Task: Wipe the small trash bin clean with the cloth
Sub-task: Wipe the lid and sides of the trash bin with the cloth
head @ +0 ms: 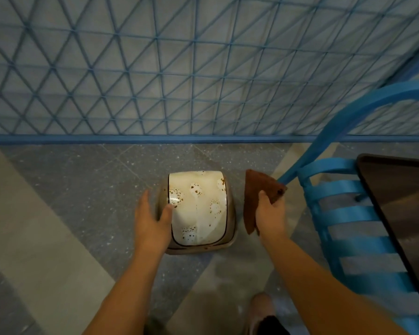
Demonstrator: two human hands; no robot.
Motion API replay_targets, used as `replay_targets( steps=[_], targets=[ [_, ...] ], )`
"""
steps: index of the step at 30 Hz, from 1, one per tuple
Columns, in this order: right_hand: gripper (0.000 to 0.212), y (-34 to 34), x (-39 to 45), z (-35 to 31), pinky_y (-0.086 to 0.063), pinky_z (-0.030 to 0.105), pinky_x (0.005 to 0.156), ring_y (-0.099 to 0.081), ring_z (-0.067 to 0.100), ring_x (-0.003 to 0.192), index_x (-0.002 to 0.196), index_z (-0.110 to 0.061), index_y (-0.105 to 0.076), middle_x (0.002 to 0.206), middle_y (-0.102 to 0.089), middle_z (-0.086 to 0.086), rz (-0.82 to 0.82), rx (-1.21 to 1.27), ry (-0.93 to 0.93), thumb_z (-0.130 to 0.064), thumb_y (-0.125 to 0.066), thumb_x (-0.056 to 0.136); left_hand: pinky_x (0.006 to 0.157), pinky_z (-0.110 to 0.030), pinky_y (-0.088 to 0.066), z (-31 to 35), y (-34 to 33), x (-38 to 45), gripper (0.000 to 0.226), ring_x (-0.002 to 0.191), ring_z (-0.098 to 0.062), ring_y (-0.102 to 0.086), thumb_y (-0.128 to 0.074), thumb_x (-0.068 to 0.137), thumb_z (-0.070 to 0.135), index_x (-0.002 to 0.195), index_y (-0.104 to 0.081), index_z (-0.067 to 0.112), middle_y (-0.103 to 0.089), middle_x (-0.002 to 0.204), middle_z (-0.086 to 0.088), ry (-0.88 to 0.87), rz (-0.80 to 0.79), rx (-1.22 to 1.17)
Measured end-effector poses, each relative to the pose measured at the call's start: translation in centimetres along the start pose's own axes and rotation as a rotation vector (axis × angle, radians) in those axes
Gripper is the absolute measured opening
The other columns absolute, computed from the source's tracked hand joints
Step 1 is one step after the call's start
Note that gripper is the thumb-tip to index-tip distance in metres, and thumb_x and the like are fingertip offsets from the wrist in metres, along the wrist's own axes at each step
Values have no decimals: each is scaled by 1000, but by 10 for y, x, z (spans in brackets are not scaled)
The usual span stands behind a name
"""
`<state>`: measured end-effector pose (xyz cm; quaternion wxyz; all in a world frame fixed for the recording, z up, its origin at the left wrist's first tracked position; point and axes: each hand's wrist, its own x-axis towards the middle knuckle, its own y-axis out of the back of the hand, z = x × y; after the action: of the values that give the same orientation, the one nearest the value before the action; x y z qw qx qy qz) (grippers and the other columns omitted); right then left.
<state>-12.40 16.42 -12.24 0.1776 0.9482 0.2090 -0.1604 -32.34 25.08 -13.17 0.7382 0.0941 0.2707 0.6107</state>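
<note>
Steadying the bin [198, 209] with my left hand [150, 221] at 9 o'clock, fingers relaxed; my right hand [270, 213] pinches the cloth [257, 189] at 3 o'clock, ready to press flat across the spotted lid

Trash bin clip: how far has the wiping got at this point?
Barely started, by the look of it. Done: the right hand grips the brown cloth, and the left hand rests on the side of the small trash bin, its thumb on the lid. In hand: the cloth is held beside the bin, not touching it. Left: the white lid shows brown speckled stains all over.
</note>
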Motion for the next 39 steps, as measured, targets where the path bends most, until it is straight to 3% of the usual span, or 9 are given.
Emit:
replay_targets(
  steps=[7,10,14,18,26,32,34,36,39],
  targets=[
    [15,-26,-13,0,-50,34,89,-61,12,100,109,-30,-57,96,-63,-12,-253,-184,229,-30,-47,97,117,-35,-12,-7,-10,6,69,146,-14,-4,-58,90,36,150,-23,30,-8,160,2,-324,-113,202],
    [32,-38,-8,3,-49,39,95,-60,13,109,128,-30,-52,117,-64,-6,-380,-321,351,-31,-47,96,120,-37,-8,-1,-15,15,76,147,-17,1,-59,88,41,151,-20,24,-5,160,2,-460,-120,430],
    [58,-39,-2,11,-27,37,116,-27,14,142,146,-36,-25,154,-29,-7,-469,-543,524,-17,-45,95,119,-37,-1,0,-21,23,81,147,-17,5,-56,87,50,151,-14,26,-2,161,2,-499,-213,595],
    [69,-26,-1,18,-17,17,109,-12,11,146,142,-38,-14,157,-19,-6,-517,-660,663,-6,-50,92,120,-37,-1,1,-23,25,84,147,-17,4,-62,84,46,151,-16,25,-4,161,2,-482,-205,612],
    [74,4,0,38,4,13,111,3,9,144,146,-22,-18,152,-1,-14,-637,-903,858,6,-51,86,120,-38,-3,9,-24,25,85,147,-17,0,-67,82,42,150,-18,26,-8,160,2,-426,-211,650],
    [61,22,-5,43,-21,13,112,-26,6,138,141,-22,-40,149,-30,-10,-634,-702,689,5,-48,87,120,-39,-4,13,-24,25,84,147,-17,0,-66,82,43,150,-18,28,-7,160,4,-405,-220,669],
    [39,18,-13,31,-46,16,88,-55,13,114,130,-24,-52,121,-60,-6,-474,-467,407,-8,-46,95,120,-40,-4,13,-24,24,85,147,-17,0,-66,82,43,150,-18,28,-7,160,4,-399,-224,663],
    [21,10,-17,20,-45,17,69,-61,12,89,114,-21,-58,91,-64,-8,-294,-195,184,-20,-44,99,120,-40,-6,14,-23,24,85,147,-17,0,-67,82,42,150,-18,28,-7,160,4,-395,-229,649],
    [20,-9,-17,5,-45,10,67,-58,-1,84,114,-26,-57,92,-63,-14,-309,-170,206,-25,-44,99,120,-36,-8,14,-23,24,85,147,-16,0,-68,82,41,150,-18,27,-6,160,4,-392,-234,629]
  ],
)
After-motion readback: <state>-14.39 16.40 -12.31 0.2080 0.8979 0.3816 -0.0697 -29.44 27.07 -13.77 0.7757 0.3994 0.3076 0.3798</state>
